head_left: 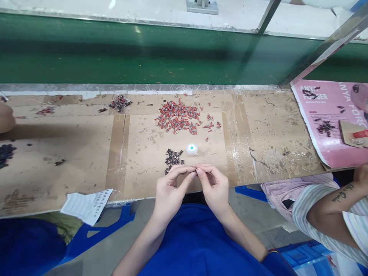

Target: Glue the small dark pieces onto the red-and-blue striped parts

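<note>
My left hand (175,184) and my right hand (212,182) meet at the near edge of the cardboard-covered table (146,153). Thumbs and fingertips of both are pinched together around a small dark piece, mostly hidden by the fingers. Just beyond my left fingers lies a small heap of black pieces (173,157). A round white object with a bright blue spot (192,149) sits straight ahead of my fingertips. Farther back spreads a large pile of small red pieces (178,115) with dark and silvery parts, and a few strays lie to its right.
A green panel (143,53) runs along the table's back. Dark and red parts (120,102) lie at the back left. A paper slip (87,205) hangs over the front edge. At right, a co-worker's arm (339,207) is near a pink sheet (327,115); another person's hand (5,118) is far left.
</note>
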Demonstrator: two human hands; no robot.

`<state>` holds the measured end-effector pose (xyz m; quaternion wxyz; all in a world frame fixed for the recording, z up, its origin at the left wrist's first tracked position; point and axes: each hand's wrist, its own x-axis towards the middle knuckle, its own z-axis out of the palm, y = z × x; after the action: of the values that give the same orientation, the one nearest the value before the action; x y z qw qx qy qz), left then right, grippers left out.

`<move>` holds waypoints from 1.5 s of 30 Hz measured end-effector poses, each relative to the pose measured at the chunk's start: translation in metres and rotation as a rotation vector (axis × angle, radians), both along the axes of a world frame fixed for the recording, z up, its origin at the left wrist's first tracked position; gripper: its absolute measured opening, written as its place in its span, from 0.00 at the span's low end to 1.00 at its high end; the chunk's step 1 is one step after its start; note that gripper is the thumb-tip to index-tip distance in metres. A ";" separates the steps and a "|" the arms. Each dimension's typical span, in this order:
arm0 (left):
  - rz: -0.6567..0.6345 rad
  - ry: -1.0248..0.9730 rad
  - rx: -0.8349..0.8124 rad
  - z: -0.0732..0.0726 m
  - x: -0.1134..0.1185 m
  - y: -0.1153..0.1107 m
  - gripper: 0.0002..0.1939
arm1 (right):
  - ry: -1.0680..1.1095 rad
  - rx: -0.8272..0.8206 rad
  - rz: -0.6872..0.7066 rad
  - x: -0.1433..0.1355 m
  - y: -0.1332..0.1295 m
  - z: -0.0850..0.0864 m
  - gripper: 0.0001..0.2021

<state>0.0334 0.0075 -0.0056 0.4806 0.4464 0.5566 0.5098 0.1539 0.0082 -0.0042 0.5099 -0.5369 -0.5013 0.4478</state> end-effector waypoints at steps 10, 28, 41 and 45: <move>-0.042 0.054 -0.002 0.005 0.002 -0.001 0.04 | -0.086 0.084 0.096 0.019 0.001 0.005 0.07; -0.072 0.108 -0.023 0.005 0.004 -0.003 0.08 | -0.186 0.120 0.070 0.023 0.000 0.005 0.07; -0.124 0.171 0.039 -0.004 0.019 0.000 0.06 | -0.228 0.156 0.043 0.035 -0.002 -0.005 0.08; -0.249 0.240 0.184 -0.003 0.032 0.002 0.12 | -0.385 0.177 -0.085 0.056 0.000 -0.012 0.08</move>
<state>0.0653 0.0094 -0.0083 0.4272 0.6115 0.5014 0.4383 0.2099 0.0083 -0.0163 0.4683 -0.5862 -0.6037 0.2694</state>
